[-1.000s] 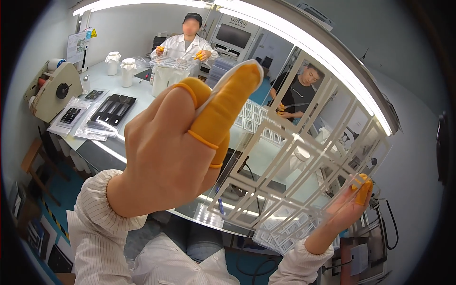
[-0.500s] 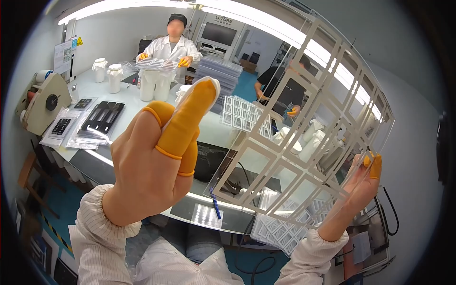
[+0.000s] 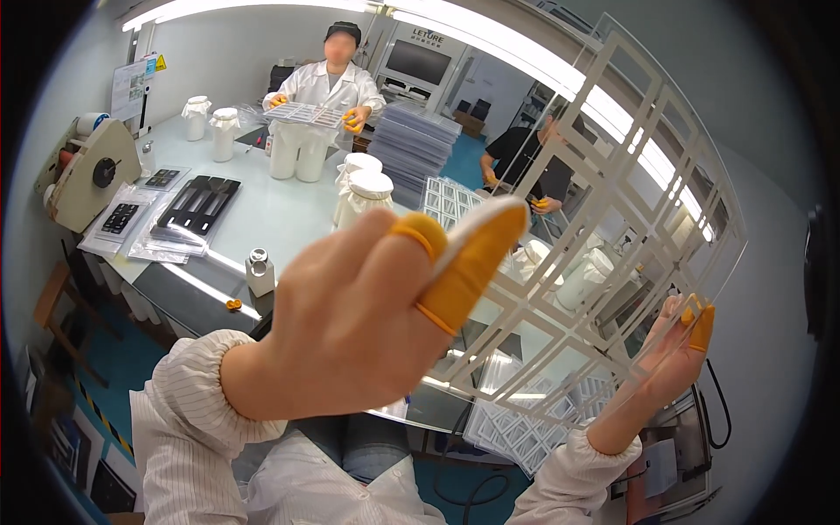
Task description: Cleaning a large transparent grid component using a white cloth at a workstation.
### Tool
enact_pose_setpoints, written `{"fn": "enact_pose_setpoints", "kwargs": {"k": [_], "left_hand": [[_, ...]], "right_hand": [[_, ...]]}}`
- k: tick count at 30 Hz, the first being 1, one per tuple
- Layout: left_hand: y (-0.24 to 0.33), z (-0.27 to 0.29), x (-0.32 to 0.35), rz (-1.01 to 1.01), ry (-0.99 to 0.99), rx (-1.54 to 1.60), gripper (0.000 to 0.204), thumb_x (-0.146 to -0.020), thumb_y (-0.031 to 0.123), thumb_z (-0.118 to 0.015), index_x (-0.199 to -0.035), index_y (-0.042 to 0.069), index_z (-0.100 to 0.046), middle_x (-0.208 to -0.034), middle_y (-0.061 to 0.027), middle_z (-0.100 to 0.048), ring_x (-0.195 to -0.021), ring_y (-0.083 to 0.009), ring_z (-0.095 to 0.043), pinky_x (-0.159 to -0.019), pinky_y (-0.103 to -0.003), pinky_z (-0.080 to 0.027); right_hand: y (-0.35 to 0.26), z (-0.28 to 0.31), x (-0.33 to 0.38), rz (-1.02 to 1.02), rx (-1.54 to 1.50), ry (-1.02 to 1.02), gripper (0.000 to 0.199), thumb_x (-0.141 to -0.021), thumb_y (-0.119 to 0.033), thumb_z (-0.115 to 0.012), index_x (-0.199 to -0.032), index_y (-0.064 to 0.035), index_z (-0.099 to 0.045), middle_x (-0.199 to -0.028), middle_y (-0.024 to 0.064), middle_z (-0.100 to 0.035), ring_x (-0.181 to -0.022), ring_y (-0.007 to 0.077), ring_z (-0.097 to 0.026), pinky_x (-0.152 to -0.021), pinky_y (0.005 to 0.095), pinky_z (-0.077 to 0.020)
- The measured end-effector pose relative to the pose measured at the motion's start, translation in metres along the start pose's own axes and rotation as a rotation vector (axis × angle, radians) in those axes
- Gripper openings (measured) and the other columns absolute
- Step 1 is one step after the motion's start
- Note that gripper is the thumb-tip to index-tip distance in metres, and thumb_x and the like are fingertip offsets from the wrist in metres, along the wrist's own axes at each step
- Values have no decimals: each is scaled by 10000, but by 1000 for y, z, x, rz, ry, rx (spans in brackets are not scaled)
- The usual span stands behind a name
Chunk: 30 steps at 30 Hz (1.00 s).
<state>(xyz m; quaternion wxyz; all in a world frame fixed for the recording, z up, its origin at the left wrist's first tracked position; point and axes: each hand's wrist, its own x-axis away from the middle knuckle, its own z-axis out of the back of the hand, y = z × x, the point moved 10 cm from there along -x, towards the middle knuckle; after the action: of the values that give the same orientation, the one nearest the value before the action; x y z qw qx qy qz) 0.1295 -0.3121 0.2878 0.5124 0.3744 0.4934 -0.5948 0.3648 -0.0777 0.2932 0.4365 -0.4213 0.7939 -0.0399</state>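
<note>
Workroom with pale worktop (image 3: 262, 219) | left hand (image 3: 350, 324) raised close to camera, orange-capped fingers (image 3: 464, 262) pinching left edge of clear gridded sheet (image 3: 612, 219) | right hand (image 3: 674, 359) gripping sheet's lower right edge | sheet held up, tilted, above worktop | white jars (image 3: 363, 188) beyond | person in white coat (image 3: 328, 87) behind.

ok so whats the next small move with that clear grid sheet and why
Probably lower the clear grid sheet flat toward the table. It is raised and tilted in front of the camera, pinched only at its edges by the left hand and the right hand, with the stack of similar sheets lying just beneath it.
</note>
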Motion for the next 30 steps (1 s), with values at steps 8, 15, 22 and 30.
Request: {"fn": "enact_pose_setpoints", "kwargs": {"k": [8, 15, 22, 30], "left_hand": [[-51, -18, 6, 345, 6, 662, 280, -826, 99, -547, -1078, -24, -551, -846, -125, -561, -627, -125, -534, -526, -216, -440], [-43, -83, 32, 797, -212, 1905, 319, -851, 199, -565, -1074, -28, -550, -780, -8, -571, -649, -45, -498, -573, -157, -389], [-60, -75, 30, 851, -13, 1810, 187, -773, 78, -645, -925, -14, -584, -796, -21, -579, -710, -59, -538, -651, -169, -426], [-59, -74, 34, 884, -50, 1795, 190, -746, 71, -672, -888, -10, -574, -788, -22, -574, -692, -51, -527, -640, -162, -413]], "right_hand": [[-7, 4, 7, 58, 25, 149, 170, -874, -187, -499, -810, -37, -544, -736, 24, -497, -735, 132, -446, -899, 305, -332], [1, -1, 3, -14, -10, 28, 151, -868, -162, -505, -803, -32, -545, -743, 38, -498, -731, 133, -435, -838, 270, -355], [0, 8, 1, 35, 68, 18, 154, -866, -158, -504, -908, -16, -544, -837, 50, -539, -820, 146, -498, -941, 308, -340], [1, 17, -3, 39, 42, -47, 218, -886, -166, -465, -1042, -23, -518, -978, 67, -544, -968, 154, -512, -967, 313, -342]]}}
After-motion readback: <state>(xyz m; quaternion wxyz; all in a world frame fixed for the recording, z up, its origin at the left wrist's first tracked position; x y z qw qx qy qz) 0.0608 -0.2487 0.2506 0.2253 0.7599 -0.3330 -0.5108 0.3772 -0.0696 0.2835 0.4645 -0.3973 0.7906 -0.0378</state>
